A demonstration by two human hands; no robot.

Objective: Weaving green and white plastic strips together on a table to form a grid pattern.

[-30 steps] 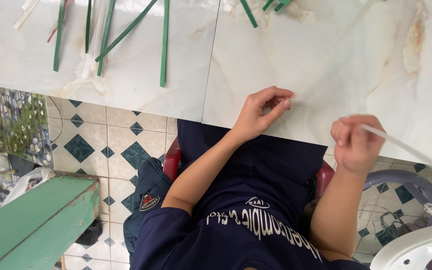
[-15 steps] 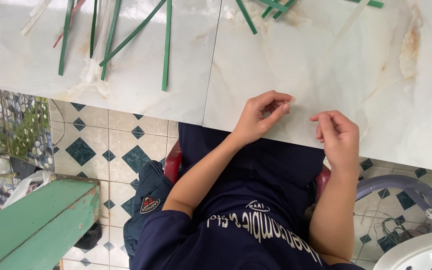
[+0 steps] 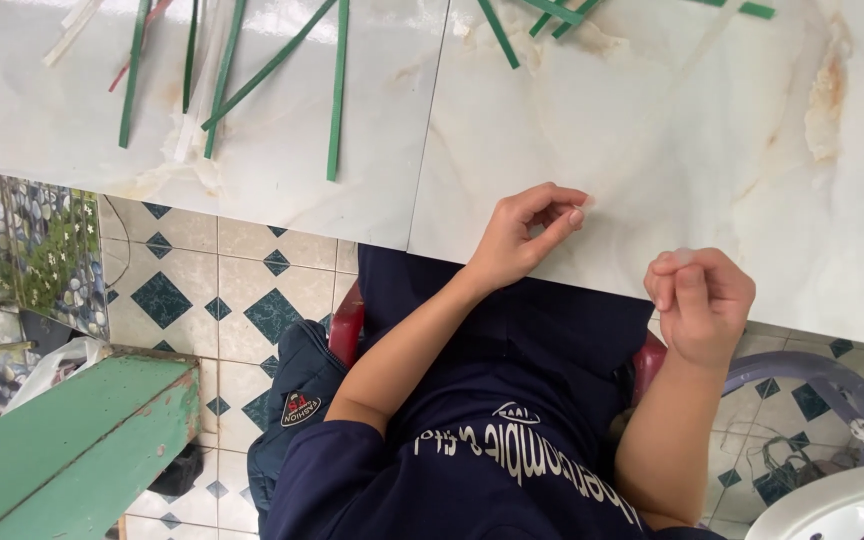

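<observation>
Seated person, both forearms reaching up to the near edge of a pale marble-look tabletop (image 3: 672,130). The left hand (image 3: 524,238) rests its heel on that edge, thumb and forefinger pressed together at the tips; a pale sliver (image 3: 585,203) shows just past the pinch, lying on or barely above the stone. Resting the wrist there probably steadies the fine pinch. Too little of the sliver shows to be sure of its long axis; the visible end points away from the pinch, toward the far right of the table. The right hand (image 3: 702,300) is off the slab, just short of its edge, and lower than the left pinch. Its fingers are curled in together in a loose fist, with a faint whitish bit at the top of the knuckles. Whether that bit is gripped or only catches the light cannot be told, nor whether it joins the sliver. Well beyond the left pinch, up and to the left, lie loose green strips (image 3: 336,90), long axes mostly running away from the person, a few slanting across each other, with whitish strips (image 3: 192,120) mixed in. More green strips (image 3: 497,30) lie straight ahead of the pinch at the far edge, probably kept out of the working patch. Below the hands are a patterned tiled floor (image 3: 242,290) and, down left, a green bench (image 3: 72,440).
</observation>
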